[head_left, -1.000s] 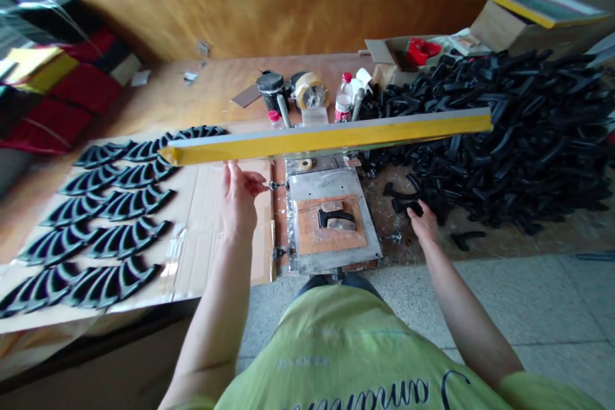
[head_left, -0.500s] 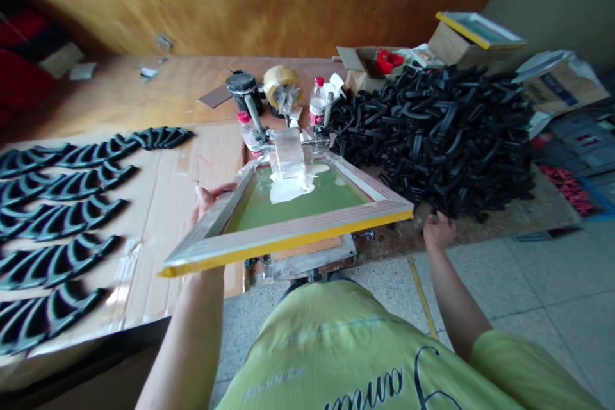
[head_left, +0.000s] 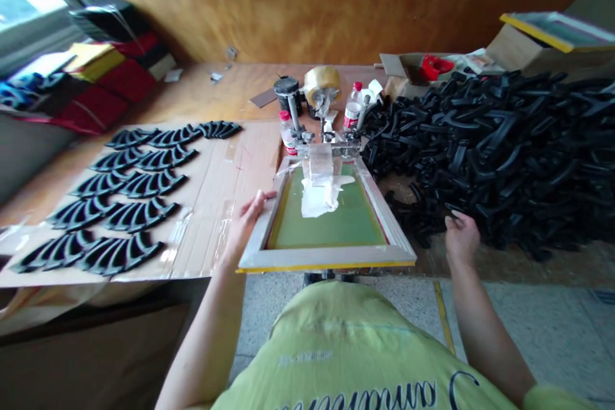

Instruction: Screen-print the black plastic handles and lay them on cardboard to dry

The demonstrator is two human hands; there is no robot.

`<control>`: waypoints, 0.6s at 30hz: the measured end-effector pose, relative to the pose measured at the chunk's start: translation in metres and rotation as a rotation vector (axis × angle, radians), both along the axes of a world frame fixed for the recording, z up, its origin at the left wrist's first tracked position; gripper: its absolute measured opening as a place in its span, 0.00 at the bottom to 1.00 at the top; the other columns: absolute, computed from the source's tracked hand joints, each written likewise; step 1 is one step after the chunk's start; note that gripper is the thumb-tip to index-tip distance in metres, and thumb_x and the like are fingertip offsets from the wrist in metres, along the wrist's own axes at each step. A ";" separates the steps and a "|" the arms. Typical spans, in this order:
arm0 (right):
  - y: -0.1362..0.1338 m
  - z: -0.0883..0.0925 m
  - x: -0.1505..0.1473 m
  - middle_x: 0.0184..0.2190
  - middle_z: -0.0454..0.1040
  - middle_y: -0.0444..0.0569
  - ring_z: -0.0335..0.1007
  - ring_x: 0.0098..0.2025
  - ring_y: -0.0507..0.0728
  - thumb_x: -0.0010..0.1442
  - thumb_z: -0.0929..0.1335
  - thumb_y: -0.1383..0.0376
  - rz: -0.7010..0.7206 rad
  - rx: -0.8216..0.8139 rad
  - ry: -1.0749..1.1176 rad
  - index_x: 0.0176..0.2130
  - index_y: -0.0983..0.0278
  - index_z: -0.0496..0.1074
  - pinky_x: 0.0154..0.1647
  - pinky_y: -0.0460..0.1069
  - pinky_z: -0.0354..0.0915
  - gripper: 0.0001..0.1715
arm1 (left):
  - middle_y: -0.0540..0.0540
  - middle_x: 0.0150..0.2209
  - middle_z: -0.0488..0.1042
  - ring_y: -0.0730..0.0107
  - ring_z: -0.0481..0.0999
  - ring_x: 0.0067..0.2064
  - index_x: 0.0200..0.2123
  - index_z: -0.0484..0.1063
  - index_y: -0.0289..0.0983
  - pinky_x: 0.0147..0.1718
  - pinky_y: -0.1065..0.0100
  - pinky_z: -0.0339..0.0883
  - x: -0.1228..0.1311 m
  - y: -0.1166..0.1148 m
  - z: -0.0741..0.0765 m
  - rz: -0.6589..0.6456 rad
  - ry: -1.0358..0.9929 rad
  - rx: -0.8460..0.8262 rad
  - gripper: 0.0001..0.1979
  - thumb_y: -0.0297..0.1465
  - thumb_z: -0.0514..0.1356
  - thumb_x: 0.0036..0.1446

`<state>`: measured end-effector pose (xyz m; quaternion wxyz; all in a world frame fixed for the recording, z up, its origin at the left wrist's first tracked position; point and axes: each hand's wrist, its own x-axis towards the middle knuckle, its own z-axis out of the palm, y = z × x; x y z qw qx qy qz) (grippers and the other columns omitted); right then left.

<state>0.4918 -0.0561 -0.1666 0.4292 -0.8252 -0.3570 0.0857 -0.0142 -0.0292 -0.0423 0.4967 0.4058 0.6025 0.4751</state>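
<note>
The screen frame (head_left: 331,257) seems steadied by the left hand (head_left: 248,218) — grip unclear; by the right hand (head_left: 462,238), a black piece (head_left: 452,208) seems pinched.

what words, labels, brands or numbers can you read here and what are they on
No text reads with certainty.
Green shirt: large dark script, cut by the picture's bottom edge; word unclear.
Same shirt: smaller line above that in the picture, too blurred.
Right bottle: label too small.
Left bottle: label too small.
</note>
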 end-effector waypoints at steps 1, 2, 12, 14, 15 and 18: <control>0.009 0.015 -0.014 0.45 0.78 0.56 0.74 0.47 0.62 0.56 0.68 0.55 0.111 0.046 0.025 0.48 0.65 0.75 0.53 0.60 0.69 0.24 | 0.46 0.27 0.78 0.67 0.76 0.28 0.49 0.78 0.34 0.25 0.71 0.68 0.000 -0.007 -0.010 -0.020 -0.017 -0.051 0.34 0.55 0.64 0.49; 0.019 0.030 -0.035 0.45 0.78 0.56 0.75 0.45 0.61 0.58 0.67 0.54 0.251 0.078 0.049 0.49 0.64 0.75 0.51 0.59 0.70 0.23 | 0.47 0.28 0.78 0.68 0.76 0.29 0.53 0.76 0.34 0.26 0.71 0.68 0.001 -0.013 -0.023 -0.039 -0.037 -0.094 0.36 0.53 0.66 0.48; 0.109 0.113 -0.254 0.51 0.71 0.59 0.66 0.53 0.65 0.57 0.73 0.66 1.167 -0.119 -0.725 0.55 0.67 0.70 0.52 0.57 0.67 0.27 | 0.52 0.28 0.71 0.73 0.70 0.28 0.69 0.55 0.40 0.27 0.73 0.63 0.007 -0.025 -0.128 -0.054 0.120 -0.107 0.41 0.46 0.62 0.56; 0.109 0.108 -0.262 0.44 0.75 0.55 0.68 0.48 0.62 0.59 0.70 0.68 1.226 -0.228 -0.769 0.48 0.66 0.73 0.46 0.54 0.67 0.15 | 0.51 0.29 0.72 0.72 0.71 0.28 0.69 0.56 0.40 0.27 0.73 0.63 0.006 -0.024 -0.133 -0.064 0.131 -0.113 0.40 0.46 0.61 0.56; 0.106 0.105 -0.264 0.42 0.76 0.54 0.69 0.46 0.62 0.60 0.68 0.69 1.253 -0.266 -0.776 0.45 0.65 0.74 0.44 0.53 0.66 0.11 | 0.51 0.29 0.73 0.71 0.72 0.29 0.68 0.57 0.39 0.27 0.72 0.64 0.006 -0.024 -0.135 -0.068 0.136 -0.115 0.40 0.46 0.61 0.57; 0.088 0.094 -0.263 0.38 0.77 0.55 0.69 0.44 0.61 0.62 0.64 0.72 1.320 -0.297 -0.805 0.38 0.66 0.75 0.42 0.52 0.63 0.10 | 0.49 0.32 0.75 0.69 0.74 0.32 0.67 0.59 0.40 0.29 0.71 0.65 0.006 -0.024 -0.138 -0.067 0.138 -0.120 0.38 0.46 0.60 0.57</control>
